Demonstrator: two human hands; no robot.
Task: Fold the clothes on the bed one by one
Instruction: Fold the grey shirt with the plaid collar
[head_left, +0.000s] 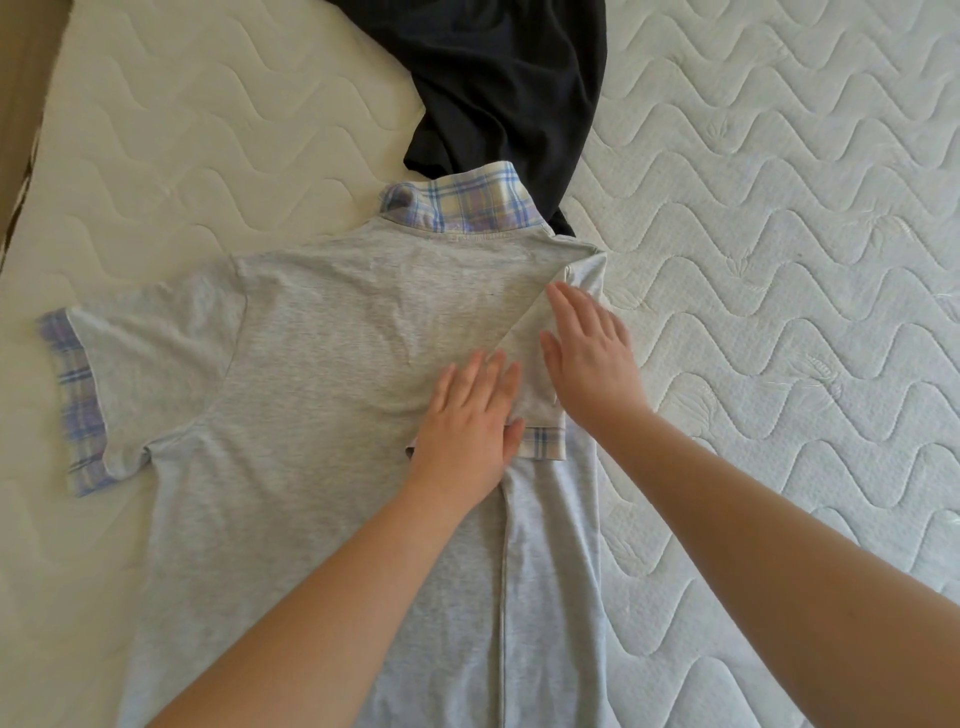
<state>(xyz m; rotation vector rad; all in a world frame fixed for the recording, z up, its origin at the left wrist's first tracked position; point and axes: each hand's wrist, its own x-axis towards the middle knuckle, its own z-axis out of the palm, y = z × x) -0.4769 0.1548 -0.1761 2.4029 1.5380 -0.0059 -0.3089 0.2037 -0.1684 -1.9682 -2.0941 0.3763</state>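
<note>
Across the white quilted mattress (753, 208) of the bed lies the grey polo shirt (322, 332), back side up, and I place everything else by it. It is spread flat in the middle of the view, its hem end running toward me and out of the lower edge. Its right side has been folded inward over the back, making a long straight edge down the body. Beyond the shirt's collar, a dark navy garment (498, 78) lies crumpled, and the collar rests partly on it. The unfolded left sleeve (150, 374) sticks out sideways from the shirt, ending in a checked cuff (72, 410) of blue, lilac and cream. The checked collar (467, 202) stands at the shirt's far end. The folded right sleeve (540, 364) lies turned in on the shirt's back, its checked cuff just showing below my fingers. My left hand (467, 426) lies flat on the shirt beside that folded sleeve, grip wide, fingers straight and pressing the cloth. My right hand (592, 353) rests flat on the folded sleeve itself, grip also wide, holding nothing.
</note>
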